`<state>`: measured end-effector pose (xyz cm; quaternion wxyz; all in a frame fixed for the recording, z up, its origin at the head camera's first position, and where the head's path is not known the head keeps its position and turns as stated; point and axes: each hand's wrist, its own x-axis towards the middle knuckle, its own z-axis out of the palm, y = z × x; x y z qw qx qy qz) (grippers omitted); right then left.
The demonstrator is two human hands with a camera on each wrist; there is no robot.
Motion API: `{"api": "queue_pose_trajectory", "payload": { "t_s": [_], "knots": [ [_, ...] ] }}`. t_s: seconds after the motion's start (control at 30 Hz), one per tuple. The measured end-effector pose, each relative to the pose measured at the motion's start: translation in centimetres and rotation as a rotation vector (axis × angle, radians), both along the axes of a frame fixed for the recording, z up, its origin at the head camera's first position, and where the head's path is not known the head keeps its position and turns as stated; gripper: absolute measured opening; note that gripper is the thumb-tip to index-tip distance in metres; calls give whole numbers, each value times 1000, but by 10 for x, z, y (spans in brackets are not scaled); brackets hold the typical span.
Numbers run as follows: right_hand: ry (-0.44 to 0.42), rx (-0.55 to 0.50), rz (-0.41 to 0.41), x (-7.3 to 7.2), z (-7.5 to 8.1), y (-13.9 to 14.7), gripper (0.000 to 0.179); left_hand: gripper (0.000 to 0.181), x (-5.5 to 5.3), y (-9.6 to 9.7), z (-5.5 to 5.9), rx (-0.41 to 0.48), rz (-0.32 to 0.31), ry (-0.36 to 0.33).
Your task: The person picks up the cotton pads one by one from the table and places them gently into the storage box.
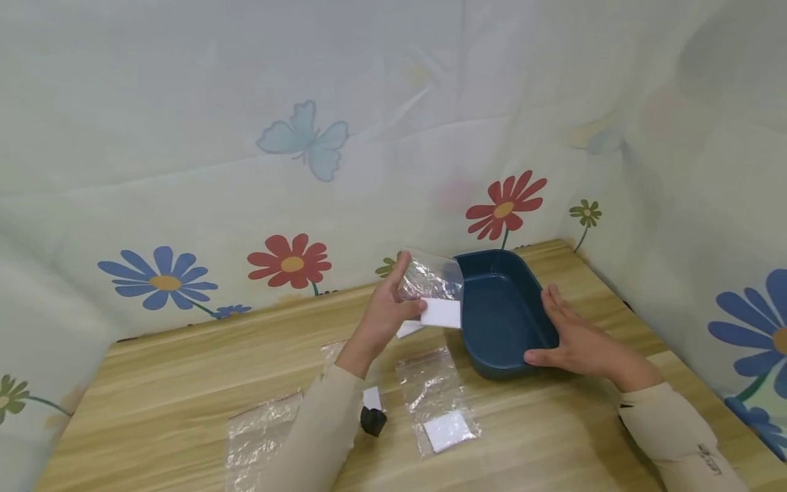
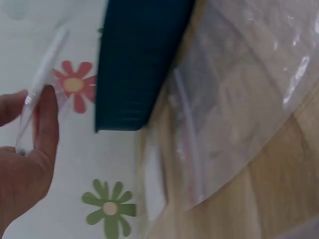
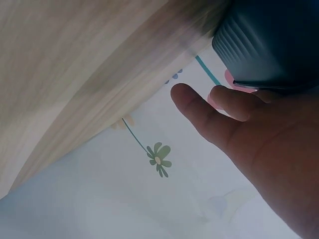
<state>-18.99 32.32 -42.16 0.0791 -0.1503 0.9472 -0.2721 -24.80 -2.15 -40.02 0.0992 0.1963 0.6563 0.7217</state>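
My left hand pinches a clear plastic bag with a white card at its lower end, thumb on the card's edge. The left wrist view shows the bag nearly edge-on between thumb and fingers. Right beside the bag stands a dark teal basin, its inside bare in the head view. My right hand holds the basin's right side, thumb over the rim; in the right wrist view its outer fingers stretch out beside the basin wall.
Nearer me on the wooden table lies another clear bag with a white card. A crumpled black thing lies by my left sleeve, and a further clear bag left of it. Flower-printed cloth hangs behind.
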Motion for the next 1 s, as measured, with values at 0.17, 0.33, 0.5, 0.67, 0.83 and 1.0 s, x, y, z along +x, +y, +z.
{"api": "queue_pose_trajectory", "payload": {
  "t_s": [0.17,0.33,0.5,0.67,0.83,1.0],
  "knots": [
    [2,5,-9,0,0,0,122,87,-14,27,-20,-167,109,-77],
    [-2,3,-13,1,1,1,122,80,-18,35,-27,-250,149,-84],
    [-5,4,-29,1,-1,1,122,84,-23,44,-22,-312,159,-21],
    [-10,-4,-31,1,-3,2,124,83,-29,68,-9,-340,125,28],
    [-10,-8,-29,1,-4,2,124,81,-35,103,-2,-444,126,34],
    [-15,4,-35,0,-4,1,122,81,-42,139,-9,-689,132,41]
  ]
}}
